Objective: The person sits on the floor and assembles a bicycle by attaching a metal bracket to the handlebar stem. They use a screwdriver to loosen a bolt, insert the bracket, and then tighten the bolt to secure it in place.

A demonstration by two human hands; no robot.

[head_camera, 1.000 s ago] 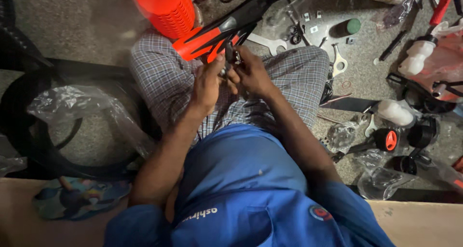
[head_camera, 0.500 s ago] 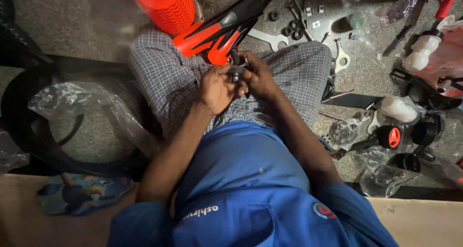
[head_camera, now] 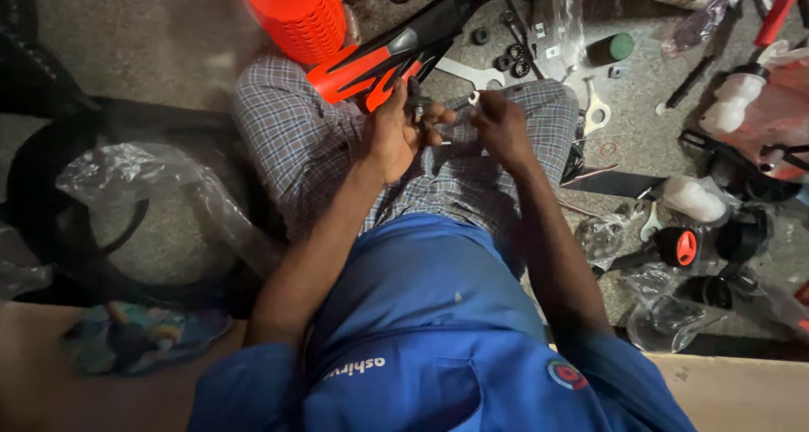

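Fingers of the left hand (head_camera: 396, 133) grip a small metal part (head_camera: 415, 105); right hand (head_camera: 499, 124) pinches air above the cluttered concrete floor (head_camera: 152, 53).

Small dark part (head_camera: 416, 105) mostly hidden in left hand (head_camera: 394, 135); orange ribbed cone (head_camera: 297, 12) cut off at top edge.

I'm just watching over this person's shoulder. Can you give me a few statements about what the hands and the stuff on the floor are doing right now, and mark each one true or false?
1. The left hand holds a small dark metal part above the lap. True.
2. The right hand lies flat on the floor. False: it is raised over the checked trousers, fingers pinched on something small.
3. An orange and black frame piece lies just beyond the hands. True.
4. The person wears a red shirt. False: the shirt is blue.
5. Silver flat wrenches lie on the floor near the knees. True.
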